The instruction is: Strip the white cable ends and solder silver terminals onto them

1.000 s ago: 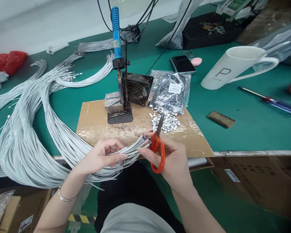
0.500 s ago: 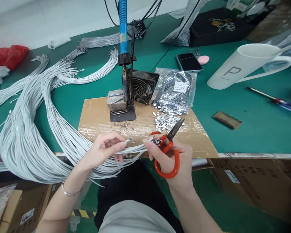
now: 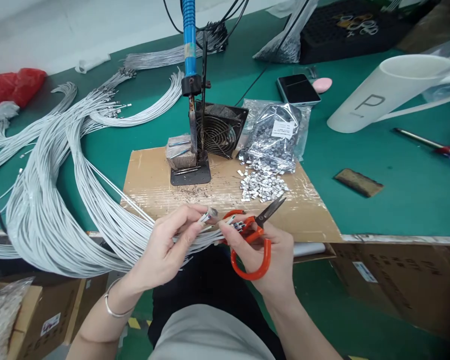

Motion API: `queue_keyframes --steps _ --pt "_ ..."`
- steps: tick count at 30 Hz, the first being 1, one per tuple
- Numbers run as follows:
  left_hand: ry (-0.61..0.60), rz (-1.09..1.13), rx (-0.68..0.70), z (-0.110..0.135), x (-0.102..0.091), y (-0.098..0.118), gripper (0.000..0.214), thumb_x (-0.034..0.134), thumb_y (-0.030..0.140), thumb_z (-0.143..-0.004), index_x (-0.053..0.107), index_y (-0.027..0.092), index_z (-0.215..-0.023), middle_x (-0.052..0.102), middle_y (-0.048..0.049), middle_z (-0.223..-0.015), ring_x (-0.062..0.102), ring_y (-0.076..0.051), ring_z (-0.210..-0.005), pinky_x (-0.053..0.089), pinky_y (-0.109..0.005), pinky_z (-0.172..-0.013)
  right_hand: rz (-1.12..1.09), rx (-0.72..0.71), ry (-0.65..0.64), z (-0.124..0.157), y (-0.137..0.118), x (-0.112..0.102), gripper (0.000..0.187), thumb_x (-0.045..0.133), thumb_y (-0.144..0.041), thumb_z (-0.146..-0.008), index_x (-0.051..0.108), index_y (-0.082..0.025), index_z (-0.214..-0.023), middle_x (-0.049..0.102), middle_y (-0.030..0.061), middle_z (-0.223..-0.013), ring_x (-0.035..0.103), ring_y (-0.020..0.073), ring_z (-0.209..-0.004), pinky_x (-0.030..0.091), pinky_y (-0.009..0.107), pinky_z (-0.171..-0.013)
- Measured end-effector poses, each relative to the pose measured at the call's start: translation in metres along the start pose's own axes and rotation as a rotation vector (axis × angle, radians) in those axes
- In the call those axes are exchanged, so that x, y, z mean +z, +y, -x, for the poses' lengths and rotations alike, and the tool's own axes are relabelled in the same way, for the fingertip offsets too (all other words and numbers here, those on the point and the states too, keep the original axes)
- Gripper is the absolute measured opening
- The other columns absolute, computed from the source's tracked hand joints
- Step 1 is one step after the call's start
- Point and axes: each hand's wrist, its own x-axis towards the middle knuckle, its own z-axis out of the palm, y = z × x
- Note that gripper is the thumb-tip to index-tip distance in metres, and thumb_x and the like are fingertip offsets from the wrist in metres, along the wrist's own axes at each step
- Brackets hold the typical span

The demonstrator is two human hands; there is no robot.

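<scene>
My left hand is closed on the ends of a few white cables, pinched between thumb and fingers near their dark tips. A thick bundle of white cables runs from the left under that hand to my right. In my right hand are orange-handled scissors, hooked over the hand with their dark blades pointing up and right. Its thumb and fingers also pinch cable ends from the bundle. Both hands are close together above the table's front edge, in front of a cardboard sheet.
A blue soldering iron hangs from a stand beside a black fan. Small metal pieces lie by a plastic bag. To the right are a phone, a white mug and a pen. Cardboard boxes stand below.
My left hand has moved slightly right, nearer the right hand, and now pinches several cable ends together. My right hand and the scissors have shifted slightly left. The camera view has shifted a little.
</scene>
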Motion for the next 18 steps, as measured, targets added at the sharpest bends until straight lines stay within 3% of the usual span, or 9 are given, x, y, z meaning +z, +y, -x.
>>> queue_keyframes --steps 7,11,15,18 --pt "0.071 -0.122 -0.029 0.0 0.021 0.0 0.02 0.045 0.033 -0.114 0.057 0.025 -0.101 0.062 -0.0013 -0.095 0.057 -0.018 -0.086 0.044 -0.032 -0.079 -0.018 0.042 -0.039 -0.003 -0.002 0.003 0.016 0.086 -0.031 -0.083 0.078 -0.019 -0.078 0.072 0.002 -0.065 0.066 0.0165 -0.054 0.058 0.026 -0.052" --pt "0.04 0.037 -0.168 0.001 0.028 -0.011 0.027 0.042 0.042 -0.114 0.05 0.027 -0.093 0.054 0.0043 -0.072 0.052 -0.016 -0.064 0.041 -0.032 -0.064 -0.085 0.073 -0.069 -0.004 -0.003 0.004 0.013 0.088 -0.028 -0.081 0.079 -0.02 -0.08 0.072 0.0007 -0.066 0.063 0.0143 -0.053 0.055 0.023 -0.05" --pt "0.071 0.16 -0.258 0.003 0.028 -0.018 0.03 0.048 0.048 -0.111 0.05 0.026 -0.091 0.043 0.0065 -0.073 0.036 -0.012 -0.055 0.032 -0.03 -0.053 -0.071 0.068 -0.119 -0.008 -0.007 0.006 0.02 0.089 -0.031 -0.081 0.075 -0.018 -0.073 0.066 -0.0005 -0.063 0.057 0.0119 -0.054 0.052 0.022 -0.052" --pt "0.06 0.277 -0.256 0.003 0.025 -0.015 0.03 0.046 0.047 -0.112 0.051 0.026 -0.092 0.047 0.0073 -0.069 0.045 -0.011 -0.052 0.036 -0.029 -0.054 -0.108 0.109 -0.155 -0.008 -0.006 0.007 0.024 0.088 -0.035 -0.082 0.074 -0.018 -0.074 0.063 -0.0006 -0.062 0.056 0.0124 -0.052 0.051 0.023 -0.049"
